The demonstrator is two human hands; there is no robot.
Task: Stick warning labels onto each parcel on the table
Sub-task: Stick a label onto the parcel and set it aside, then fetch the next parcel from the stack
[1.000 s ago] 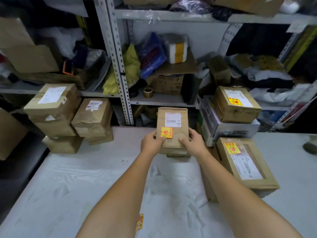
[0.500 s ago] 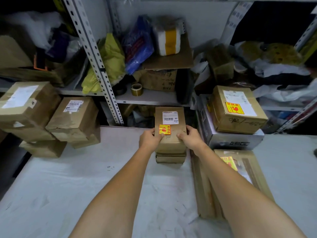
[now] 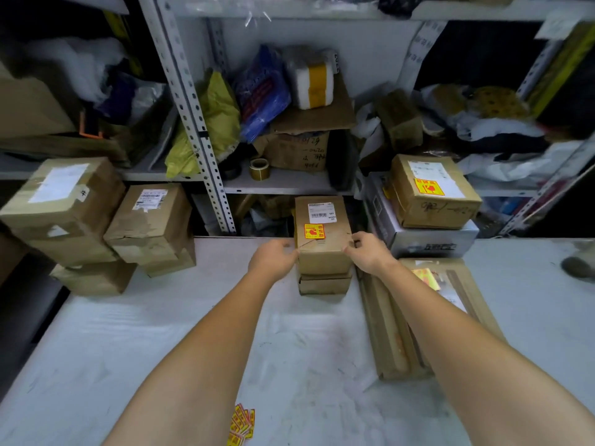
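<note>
A brown parcel (image 3: 322,249) with a yellow-and-red warning label (image 3: 314,231) lies on top of a thinner parcel (image 3: 323,284) at the back of the white table (image 3: 128,349). My left hand (image 3: 273,260) sits at its near left corner and my right hand (image 3: 370,252) at its near right corner. Both hands have loosely curled fingers, with the fingertips just at the parcel's edges. A loose stack of yellow warning labels (image 3: 241,426) lies near the table's front edge between my forearms.
Three brown parcels without warning labels are piled at the left (image 3: 64,207) (image 3: 151,220) (image 3: 93,278). At the right, a labelled parcel (image 3: 431,191) sits on a grey box (image 3: 418,241). A flat labelled parcel (image 3: 386,317) lies partly under my right arm. Cluttered metal shelves (image 3: 206,156) stand behind.
The parcel has been carried forward and set on the thinner parcel. Both hands have slid off its top to its near corners.
</note>
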